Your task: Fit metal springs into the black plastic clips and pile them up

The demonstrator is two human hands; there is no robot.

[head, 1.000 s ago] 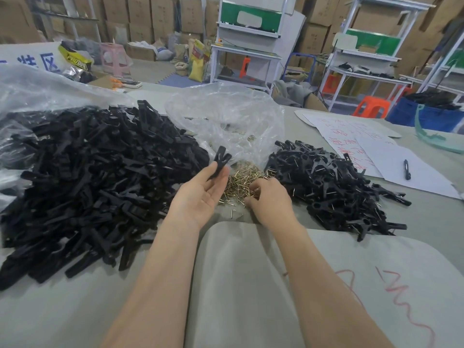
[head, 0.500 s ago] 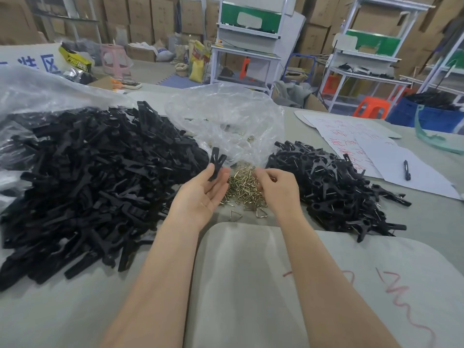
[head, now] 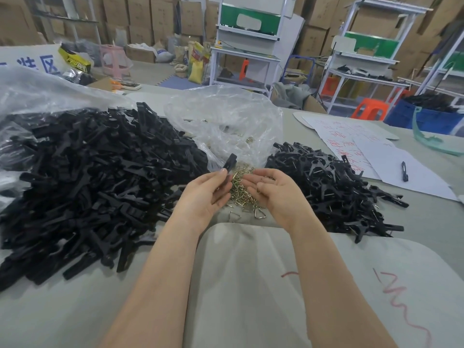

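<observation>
Head view: the left hand (head: pixel 208 194) pinches one black clip (head: pixel 229 163) between thumb and fingertips, and the clip sticks up and away from the palm. The right hand (head: pixel 277 193) sits just beside it, palm turned inward and fingers loosely curled. Whether they pinch a spring I cannot tell. Both hands hover over the springs (head: pixel 239 194), a small brassy heap at the mouth of a clear bag (head: pixel 226 124). Two loose springs (head: pixel 259 213) lie just nearer on the table (head: pixel 426 222).

A large left pile (head: pixel 88 184) of black clips spreads out beside the left hand, partly lying on clear plastic. A smaller right pile (head: pixel 339 192) lies beside the right hand, and metal wire shows in many of its clips.

Past the right pile are white sheets (head: pixel 391 159) with red writing, and a pen (head: pixel 404 171) lies on one of them. A grey board (head: pixel 276 297) with red marks lies under the forearms.
</observation>
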